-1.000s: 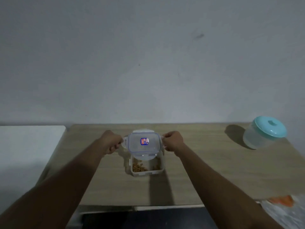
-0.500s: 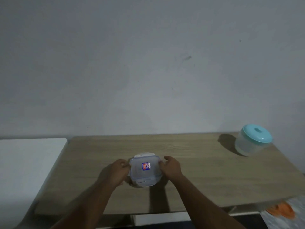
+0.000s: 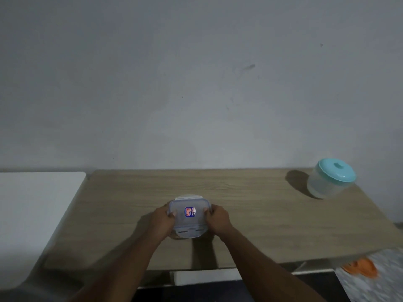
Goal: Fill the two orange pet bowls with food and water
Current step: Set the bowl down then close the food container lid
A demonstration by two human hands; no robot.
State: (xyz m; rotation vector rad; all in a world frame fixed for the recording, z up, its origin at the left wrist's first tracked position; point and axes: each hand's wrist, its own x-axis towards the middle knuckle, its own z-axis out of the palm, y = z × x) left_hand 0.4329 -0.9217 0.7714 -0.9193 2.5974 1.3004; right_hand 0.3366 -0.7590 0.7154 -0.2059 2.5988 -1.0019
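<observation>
A clear square food container (image 3: 189,216) with a stickered snap lid stands near the middle of the wooden table (image 3: 250,214). My left hand (image 3: 162,221) grips its left side and my right hand (image 3: 218,219) grips its right side, thumbs on the lid's edges. The lid covers the box, so the kibble inside is hidden. At the lower right, off the table, part of an orange pet bowl (image 3: 361,267) shows on a speckled floor; it is blurred and its inside cannot be made out.
A round translucent tub with a teal lid (image 3: 330,178) stands at the table's far right. A white surface (image 3: 35,203) adjoins the table on the left. A grey wall rises behind the table.
The lid, held tilted above the open box a second ago, now lies flat on it. Both hands have closed in on the container's sides. The view has shifted upward.
</observation>
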